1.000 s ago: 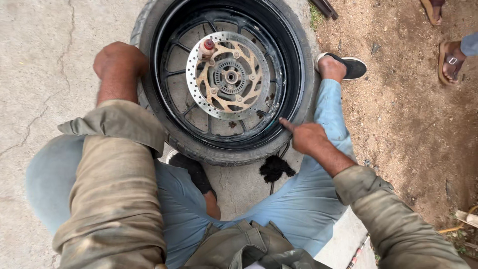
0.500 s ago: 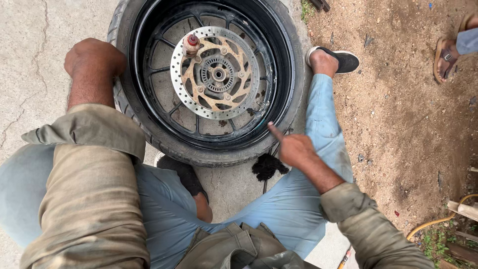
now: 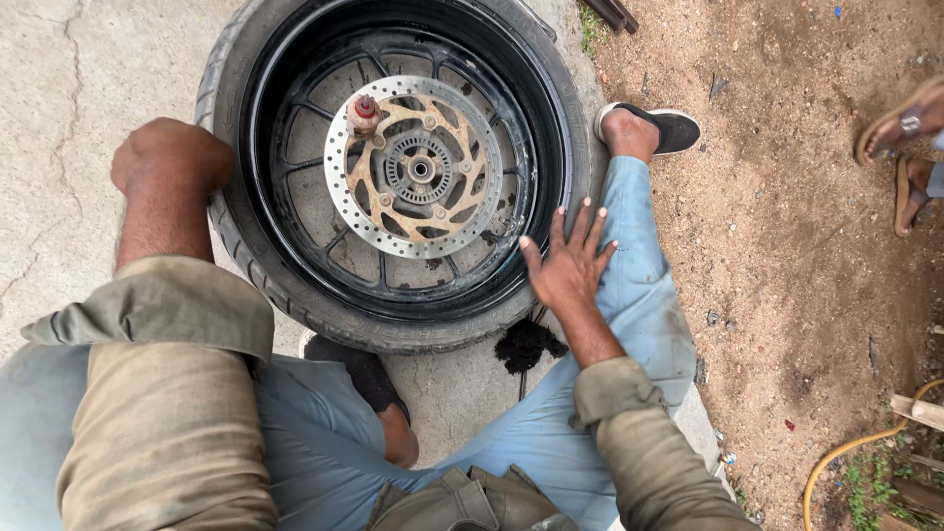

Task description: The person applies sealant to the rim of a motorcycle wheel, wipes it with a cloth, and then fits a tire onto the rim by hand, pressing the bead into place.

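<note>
1. Wheel [image 3: 295, 197]: lies flat on the concrete [image 3: 69, 118] between the person's legs, brake disc [image 3: 346, 211] facing up, black tyre around a dark spoked rim.
2. Left hand [image 3: 169, 157]: closed into a fist, pressing on the tyre's left edge.
3. Right hand [image 3: 567, 261]: fingers [image 3: 580, 221] spread and flat, palm down at the tyre's lower right edge, over the right knee.
4. Right foot in a black shoe [image 3: 674, 128]: just beside the tyre, on the dirt [image 3: 787, 295].
5. Sandalled feet [image 3: 905, 147] of another person: at the right edge.
</note>
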